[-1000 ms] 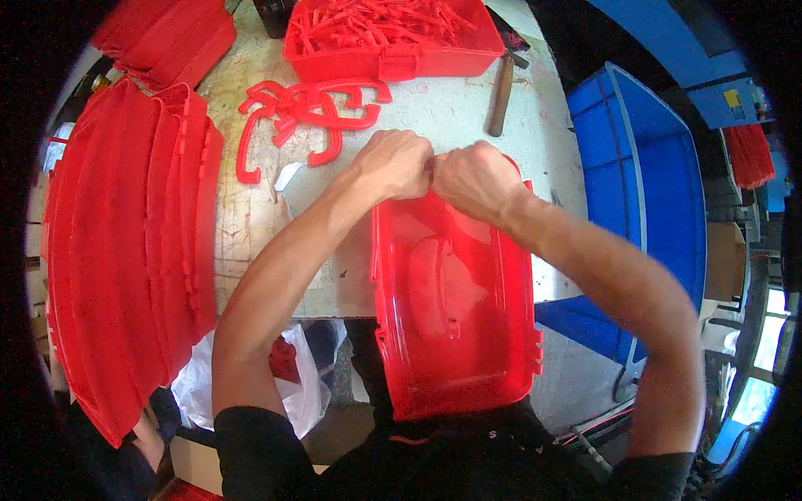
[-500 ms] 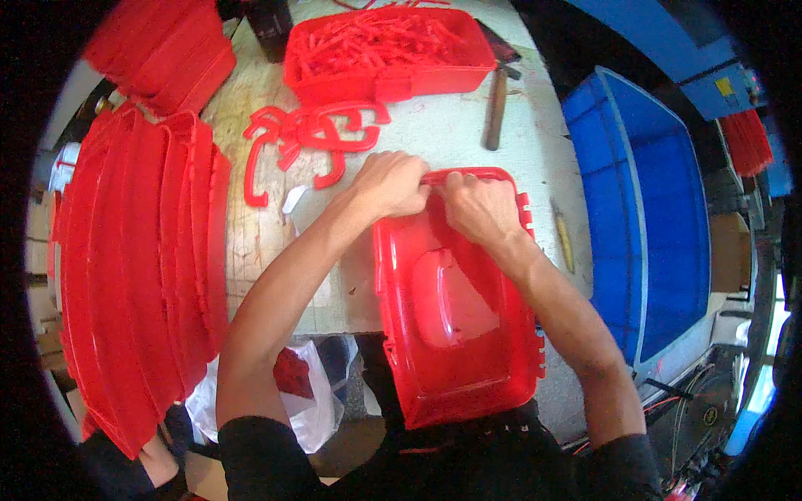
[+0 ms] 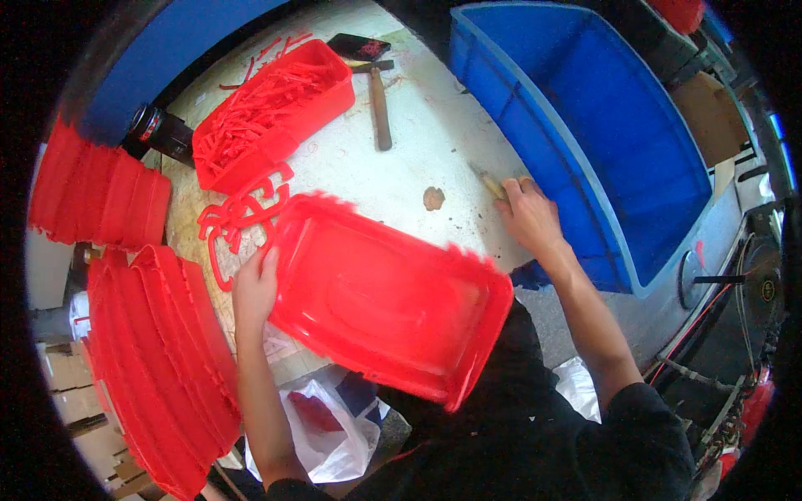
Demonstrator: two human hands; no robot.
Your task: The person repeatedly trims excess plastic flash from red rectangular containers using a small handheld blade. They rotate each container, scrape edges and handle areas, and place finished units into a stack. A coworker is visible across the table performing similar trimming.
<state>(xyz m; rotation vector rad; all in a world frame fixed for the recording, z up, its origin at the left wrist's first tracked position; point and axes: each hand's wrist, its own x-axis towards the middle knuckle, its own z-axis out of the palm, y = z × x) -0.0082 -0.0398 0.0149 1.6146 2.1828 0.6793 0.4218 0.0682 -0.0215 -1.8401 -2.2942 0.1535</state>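
Note:
A shallow red plastic lid or tray (image 3: 376,292), with notched tabs along its long edges, is tilted above the front of the worktable. My left hand (image 3: 255,290) grips its left end, thumb along the rim and fingers hidden beneath. To the right, beside the blue crate, my right hand (image 3: 532,219) has its fingers closed on a small knife-like tool (image 3: 491,184) with a yellowish handle and thin tip. Loose red plastic handles (image 3: 238,217) lie just beyond my left hand.
A red bin (image 3: 334,92) of red strips stands at the back, near a hammer (image 3: 381,113), a phone (image 3: 359,47) and a dark jar (image 3: 163,132). Stacked red trays (image 3: 159,359) crowd the left. A large blue crate (image 3: 551,125) borders the right; a white bag (image 3: 334,451) hangs below.
Both hands were at the tray's far end. My right hand has moved right to the yellow-handled tool; my left has shifted left with the tray, which has turned. The view has swung right.

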